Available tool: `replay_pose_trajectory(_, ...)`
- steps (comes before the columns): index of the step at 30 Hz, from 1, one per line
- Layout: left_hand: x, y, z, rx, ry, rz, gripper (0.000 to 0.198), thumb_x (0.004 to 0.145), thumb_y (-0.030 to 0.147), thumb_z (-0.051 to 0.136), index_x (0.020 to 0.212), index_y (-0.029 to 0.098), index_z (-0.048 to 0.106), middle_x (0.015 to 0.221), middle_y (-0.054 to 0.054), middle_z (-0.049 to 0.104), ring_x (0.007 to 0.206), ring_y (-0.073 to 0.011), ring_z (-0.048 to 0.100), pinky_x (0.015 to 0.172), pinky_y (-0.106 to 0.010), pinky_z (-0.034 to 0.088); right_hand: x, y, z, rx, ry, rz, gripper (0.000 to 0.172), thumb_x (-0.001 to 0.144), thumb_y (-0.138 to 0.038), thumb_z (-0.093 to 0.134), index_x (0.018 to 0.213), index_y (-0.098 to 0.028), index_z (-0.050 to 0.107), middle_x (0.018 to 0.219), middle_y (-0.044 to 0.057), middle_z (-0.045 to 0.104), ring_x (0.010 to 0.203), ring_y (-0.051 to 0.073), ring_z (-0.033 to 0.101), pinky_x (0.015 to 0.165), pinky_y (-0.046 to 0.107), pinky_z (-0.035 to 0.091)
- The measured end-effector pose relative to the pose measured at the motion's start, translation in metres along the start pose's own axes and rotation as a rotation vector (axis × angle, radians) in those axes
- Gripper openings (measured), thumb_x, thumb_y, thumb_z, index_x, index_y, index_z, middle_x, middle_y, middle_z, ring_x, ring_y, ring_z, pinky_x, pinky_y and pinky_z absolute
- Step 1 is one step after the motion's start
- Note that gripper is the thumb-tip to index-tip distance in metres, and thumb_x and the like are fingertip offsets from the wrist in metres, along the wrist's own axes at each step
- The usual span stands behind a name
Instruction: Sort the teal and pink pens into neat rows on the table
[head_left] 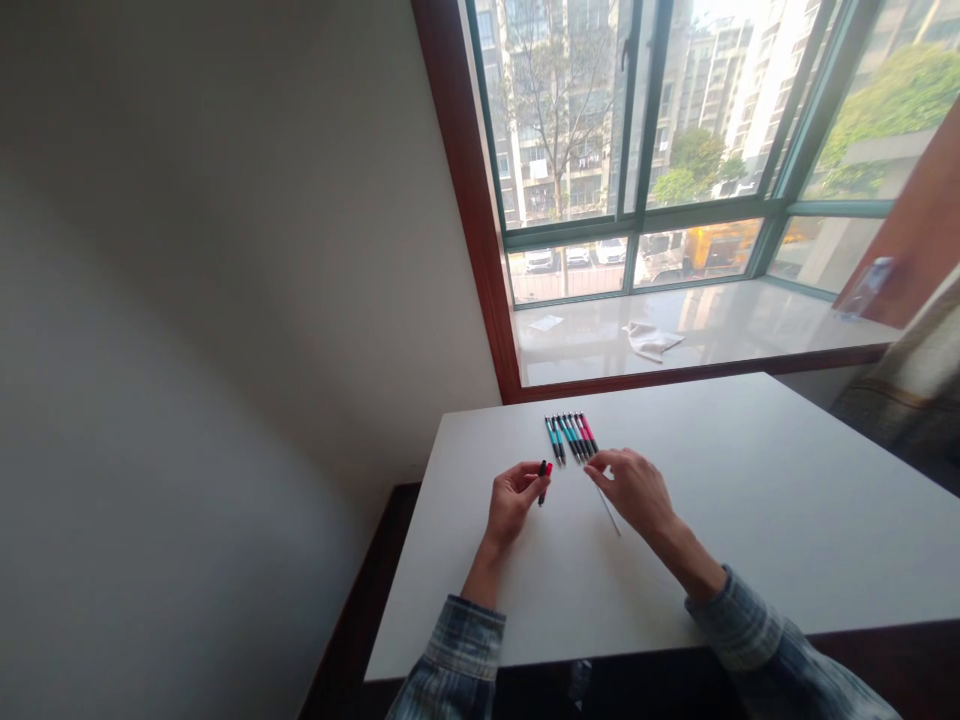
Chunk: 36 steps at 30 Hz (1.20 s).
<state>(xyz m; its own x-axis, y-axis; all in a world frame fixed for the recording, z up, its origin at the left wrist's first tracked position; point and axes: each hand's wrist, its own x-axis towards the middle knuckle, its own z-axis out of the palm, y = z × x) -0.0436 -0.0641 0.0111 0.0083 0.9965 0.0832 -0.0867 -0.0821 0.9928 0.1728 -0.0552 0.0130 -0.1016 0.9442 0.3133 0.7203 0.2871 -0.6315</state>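
Note:
Several pens (570,436) lie side by side on the white table (720,480), teal ones to the left and pink ones to the right, with a small gap in the row. My left hand (514,497) pinches a small black and red pen part (546,480) just below the row. Near the lower right end of the row is my right hand (630,484), its thumb and forefinger closed on a thin pale stick (609,512) that slants down toward the table's front.
Beyond the table, a white cloth (651,340) and a paper piece (547,323) lie on the window sill (720,325). A clear bottle (866,285) stands at the sill's right end. A grey wall (300,250) borders the left side.

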Motion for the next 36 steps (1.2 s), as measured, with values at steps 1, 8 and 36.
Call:
replay_pose_trajectory(1, 0.000, 0.001, -0.001, -0.013, 0.015, 0.003, 0.036, 0.068, 0.040, 0.088, 0.090, 0.013, 0.080, 0.073, -0.005, 0.069, 0.065, -0.0152, 0.059, 0.062, -0.027, 0.047, -0.006, 0.002, -0.002, -0.124, -0.014, 0.025, 0.018, 0.091, -0.040, 0.067, 0.087, -0.025, 0.077, 0.085, 0.007, 0.077, 0.083, 0.025, 0.067, 0.076, 0.036, 0.051)
replay_pose_trajectory(8, 0.002, 0.002, -0.005, -0.052, 0.056, 0.016, 0.035, 0.072, 0.037, 0.087, 0.098, 0.015, 0.080, 0.078, -0.005, 0.071, 0.070, -0.0158, 0.060, 0.070, -0.029, 0.049, -0.036, 0.003, 0.008, -0.352, -0.170, 0.057, 0.010, 0.086, -0.021, 0.071, 0.077, -0.022, 0.076, 0.087, 0.010, 0.074, 0.097, 0.030, 0.063, 0.084, 0.040, 0.045)
replay_pose_trajectory(36, -0.006, -0.002, -0.003, -0.068, -0.043, 0.064, 0.033, 0.070, 0.039, 0.088, 0.089, 0.013, 0.079, 0.086, -0.009, 0.075, 0.073, -0.0180, 0.064, 0.069, -0.030, 0.051, 0.016, -0.051, 0.000, 0.660, -0.131, -0.115, 0.024, 0.088, -0.044, 0.069, 0.093, -0.021, 0.073, 0.092, 0.006, 0.077, 0.087, 0.022, 0.072, 0.082, 0.035, 0.058)
